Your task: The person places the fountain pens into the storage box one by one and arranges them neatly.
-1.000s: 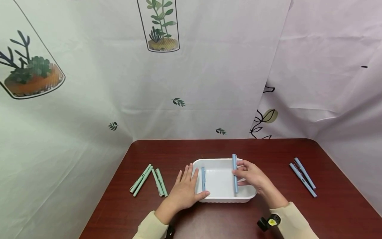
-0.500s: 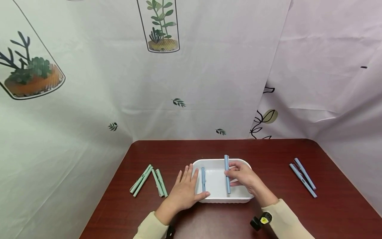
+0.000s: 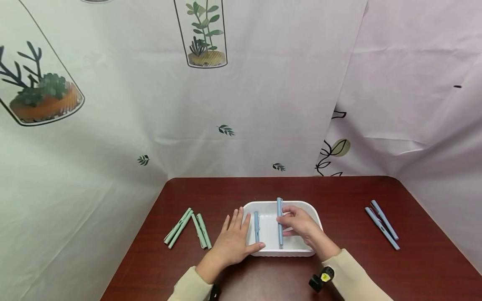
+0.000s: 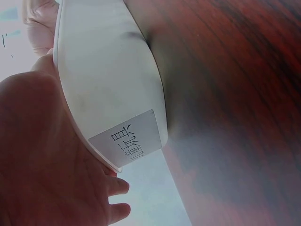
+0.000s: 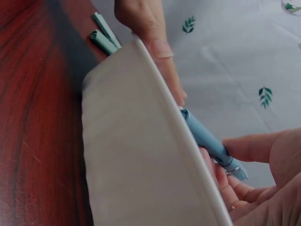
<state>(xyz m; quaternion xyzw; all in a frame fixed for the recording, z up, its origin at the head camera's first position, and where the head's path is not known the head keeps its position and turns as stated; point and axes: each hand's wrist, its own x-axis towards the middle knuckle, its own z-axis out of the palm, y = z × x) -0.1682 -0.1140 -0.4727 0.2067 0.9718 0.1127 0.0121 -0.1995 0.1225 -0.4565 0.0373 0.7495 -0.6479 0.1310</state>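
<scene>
A white plastic tray [image 3: 295,253] stands on the table, one light blue pen [image 3: 257,225] lying upright-wise in view near its left end. My left hand [image 3: 227,244] rests on the tray's left rim, fingers spread and straight, thumb over the front edge. Over the middle of the tray, my right hand [image 3: 302,225] pinches a second light blue pen [image 3: 280,209] between thumb and fingers, its clip end pointing away. The right wrist view shows this held pen [image 5: 204,136] beyond the tray wall [image 5: 136,136], the thumb pressed on its side.
Several light green pens [image 3: 180,229] lie in two pairs left of the tray. Two more blue pens [image 3: 384,221] lie on the right of the brown table [image 3: 350,209]. A printed label [image 4: 127,141] is on the tray's outer wall. A patterned cloth [image 3: 263,104] hangs behind.
My right hand has moved left across the tray with the pen, from its right end to near the middle. The left hand has stayed on the rim.
</scene>
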